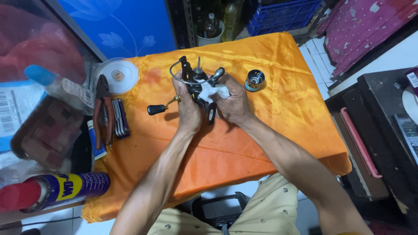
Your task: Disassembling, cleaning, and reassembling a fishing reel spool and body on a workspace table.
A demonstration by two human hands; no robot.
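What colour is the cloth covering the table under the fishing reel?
Bright orange, a shiny cloth, seen in the head view beneath the fishing reel.

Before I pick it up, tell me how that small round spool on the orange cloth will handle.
The spool looks rigid and metallic, so probably stiff and fairly heavy for its size. Standing on its flat end, it seems stable, though tipped over its round shape would likely roll.

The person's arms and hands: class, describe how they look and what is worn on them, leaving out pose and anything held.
Both forearms are bare from the elbows down, with no sleeves in view. The left hand and right hand wear no gloves, and no watch, bracelet or ring can be seen. Below the arms, the lap shows pale yellow-beige shorts dotted with a small dark repeating motif.
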